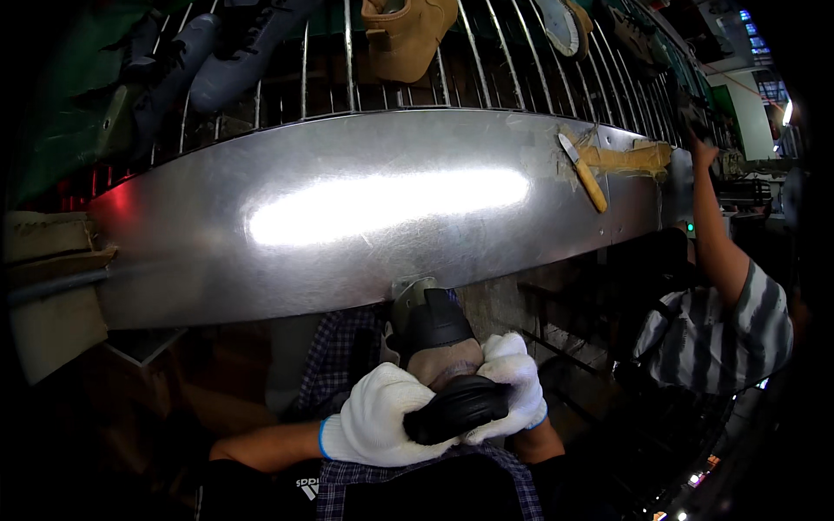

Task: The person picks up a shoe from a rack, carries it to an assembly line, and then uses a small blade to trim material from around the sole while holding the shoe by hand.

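In front of my body I hold a shoe (441, 363) with both hands, in white knit gloves with blue cuffs. It has a black heel part and a brown middle. A greenish block, apparently a shoe last (410, 304), shows at its far end, by the bench's front edge. My left hand (375, 415) is closed on the near end from the left, beside a ridged black piece (456, 408) that looks like a rubber sole. From the right, my right hand (512, 382) grips the same end. Many of its fingers are hidden behind the black piece.
A shiny metal bench (373, 260) spans the view beyond my hands. A wooden-handled knife (584, 174) lies on its right part, near brown tape (625, 159). Behind stands a barred rack (486, 52) with a tan boot (404, 39) and grey shoes (243, 56). At right, a person (721, 326) reaches toward the rack.
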{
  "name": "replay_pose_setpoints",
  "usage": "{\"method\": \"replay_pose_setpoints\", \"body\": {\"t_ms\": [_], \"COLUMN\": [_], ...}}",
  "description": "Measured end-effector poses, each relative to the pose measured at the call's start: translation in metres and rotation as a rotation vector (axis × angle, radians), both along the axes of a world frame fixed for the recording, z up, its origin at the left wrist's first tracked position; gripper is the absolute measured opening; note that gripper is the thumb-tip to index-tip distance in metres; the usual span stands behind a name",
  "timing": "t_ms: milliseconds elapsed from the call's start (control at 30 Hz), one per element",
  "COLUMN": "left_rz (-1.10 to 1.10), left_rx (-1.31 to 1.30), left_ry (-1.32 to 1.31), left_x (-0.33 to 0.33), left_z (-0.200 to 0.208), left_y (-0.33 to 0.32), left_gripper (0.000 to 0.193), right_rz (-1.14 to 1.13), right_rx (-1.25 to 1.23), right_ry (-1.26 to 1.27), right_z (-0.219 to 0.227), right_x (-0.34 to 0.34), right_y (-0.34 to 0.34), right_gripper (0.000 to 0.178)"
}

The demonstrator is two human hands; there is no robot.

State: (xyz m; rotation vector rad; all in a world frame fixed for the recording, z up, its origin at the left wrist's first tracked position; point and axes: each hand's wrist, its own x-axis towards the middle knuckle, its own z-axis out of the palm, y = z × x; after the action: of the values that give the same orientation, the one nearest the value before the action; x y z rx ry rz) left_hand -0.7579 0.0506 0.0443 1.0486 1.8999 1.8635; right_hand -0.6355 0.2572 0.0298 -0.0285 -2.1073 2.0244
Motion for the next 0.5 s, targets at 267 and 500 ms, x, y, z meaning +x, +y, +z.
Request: {"method": "replay_pose_setpoints", "body": {"t_ms": [267, 500], "left_rz": [0.013, -0.12], "left_rx": [-0.052, -0.075], "left_ry": [-0.027, 0.047], "left_x": [-0.003, -0.005], "left_z": [-0.002, -0.016], "left_y": [-0.004, -0.009], "left_gripper": [0.056, 0.059], "right_rz": [0.038, -0.039], "right_rx": [0.036, -0.091], "right_ry": [-0.174, -0.211], "right_z": [0.012, 0.003], "right_x": [-0.01, -0.002], "right_y": [0.005, -0.004], "right_gripper": [0.082, 0.075]}}
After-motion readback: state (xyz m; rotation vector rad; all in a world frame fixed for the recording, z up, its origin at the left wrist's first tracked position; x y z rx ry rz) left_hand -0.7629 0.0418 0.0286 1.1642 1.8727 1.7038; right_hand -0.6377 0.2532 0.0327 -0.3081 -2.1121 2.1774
